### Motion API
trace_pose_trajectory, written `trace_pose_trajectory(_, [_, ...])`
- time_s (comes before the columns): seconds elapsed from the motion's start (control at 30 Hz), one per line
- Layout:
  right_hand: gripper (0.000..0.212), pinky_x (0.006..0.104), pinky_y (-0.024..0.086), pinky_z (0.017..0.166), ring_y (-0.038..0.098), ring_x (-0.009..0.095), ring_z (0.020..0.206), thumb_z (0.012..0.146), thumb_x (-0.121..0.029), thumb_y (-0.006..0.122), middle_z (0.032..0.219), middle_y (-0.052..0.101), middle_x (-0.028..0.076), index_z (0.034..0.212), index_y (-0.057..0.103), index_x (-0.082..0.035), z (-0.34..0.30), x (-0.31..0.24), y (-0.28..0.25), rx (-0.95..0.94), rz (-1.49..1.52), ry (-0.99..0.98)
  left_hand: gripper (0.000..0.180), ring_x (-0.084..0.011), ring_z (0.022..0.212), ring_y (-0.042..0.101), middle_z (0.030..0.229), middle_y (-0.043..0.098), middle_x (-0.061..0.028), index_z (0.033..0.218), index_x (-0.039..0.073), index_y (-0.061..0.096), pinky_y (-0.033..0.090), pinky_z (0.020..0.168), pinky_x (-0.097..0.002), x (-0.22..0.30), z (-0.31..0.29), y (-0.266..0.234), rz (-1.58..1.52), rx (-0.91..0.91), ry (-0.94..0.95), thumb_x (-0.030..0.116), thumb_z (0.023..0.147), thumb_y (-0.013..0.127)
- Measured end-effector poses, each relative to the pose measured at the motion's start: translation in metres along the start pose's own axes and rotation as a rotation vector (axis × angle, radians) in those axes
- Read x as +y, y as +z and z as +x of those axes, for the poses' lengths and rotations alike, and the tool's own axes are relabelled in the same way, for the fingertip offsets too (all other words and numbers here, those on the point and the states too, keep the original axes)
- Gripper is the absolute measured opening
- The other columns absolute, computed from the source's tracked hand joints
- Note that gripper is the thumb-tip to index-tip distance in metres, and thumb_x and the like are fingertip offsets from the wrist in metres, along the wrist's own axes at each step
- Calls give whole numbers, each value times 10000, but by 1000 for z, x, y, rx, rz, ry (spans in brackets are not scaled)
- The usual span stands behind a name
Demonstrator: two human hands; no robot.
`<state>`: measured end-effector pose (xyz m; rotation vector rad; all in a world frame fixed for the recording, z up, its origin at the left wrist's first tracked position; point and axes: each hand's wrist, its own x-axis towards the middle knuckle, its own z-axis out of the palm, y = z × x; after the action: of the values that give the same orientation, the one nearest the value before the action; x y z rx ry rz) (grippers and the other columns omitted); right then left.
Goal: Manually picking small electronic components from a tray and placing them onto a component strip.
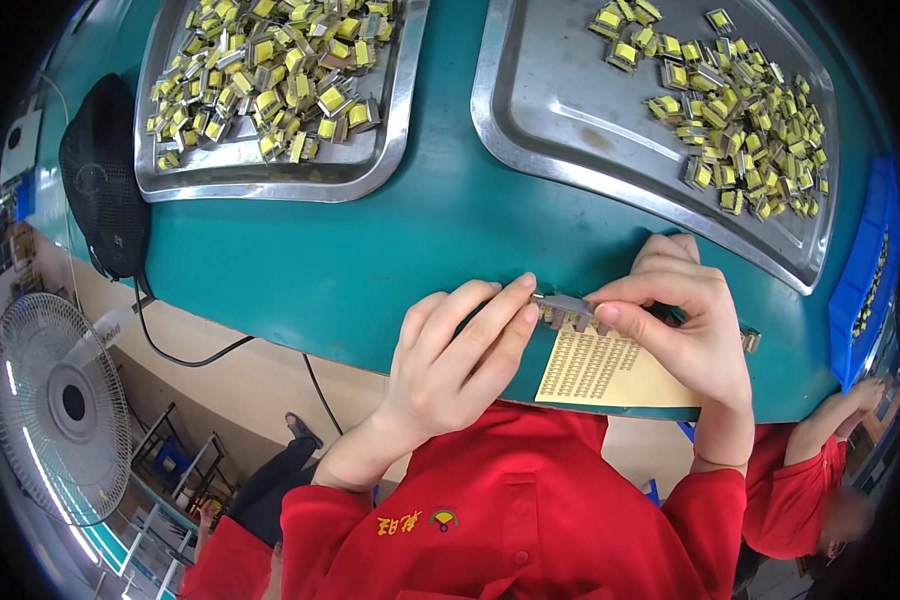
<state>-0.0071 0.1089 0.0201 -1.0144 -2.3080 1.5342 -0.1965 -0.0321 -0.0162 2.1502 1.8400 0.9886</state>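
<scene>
My right hand (685,315) pinches a greyish row of small metal-framed parts (570,308) between thumb and forefinger. They look like the small yellow transformers on the trays, but their detail is blurred and partly covered by fingers. At the row's left end, my left hand (460,350) has thumb and fingertips closed about it. Just under both hands lies a pale yellow sheet of small printed labels (595,365), overhanging the table's near edge. Beside my right wrist sits another small metal part (750,340).
A metal tray (370,180) heaped with yellow transformers stands far left, another metal tray (530,140) far right. A blue bin (855,300) is at the right edge. Left are a black mesh-covered object (105,180) and a fan (65,400). Other people in red sit nearby.
</scene>
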Motion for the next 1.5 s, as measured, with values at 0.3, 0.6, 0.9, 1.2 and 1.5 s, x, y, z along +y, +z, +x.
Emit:
trace_pose_trajectory(0.3, [108,296,362,749,504,152,653,813,-145,755,654,626,25,835,748,-40,1,-1,-1,8,-3,2,252,-240,900,653,1087,706,-138,1018,-4,680,462,737,-321,0,1,1,-21,7,4,-21,769,709])
trace_pose_trajectory(0.6, [94,278,375,724,498,125,623,818,-126,751,654,630,19,839,744,-35,-1,1,-1,61,72,53,269,-248,899,653,1087,703,-144,1020,-5,677,466,741,-329,0,0,2,-21,14,10,-40,755,707])
trace_pose_trajectory(0.9, [106,291,353,685,442,128,622,761,-110,769,606,575,10,804,737,-18,-7,4,-7,77,92,53,331,-278,934,647,1172,659,-156,1022,38,683,466,786,-354,0,-4,4,-87,59,-44,-26,702,739])
trace_pose_trajectory(1.2, [118,302,353,719,453,144,635,754,-123,769,600,570,13,796,736,-18,-7,5,-5,56,45,32,319,-272,957,642,1142,637,-129,970,89,720,460,781,-342,2,-3,2,-20,2,24,-23,671,738])
trace_pose_trajectory(1.5, [121,301,353,716,454,144,636,764,-134,766,602,569,10,809,740,-24,-7,6,-5,46,41,24,335,-265,973,640,1149,633,-119,992,96,722,464,790,-348,3,-4,3,-7,-8,20,-21,678,727])
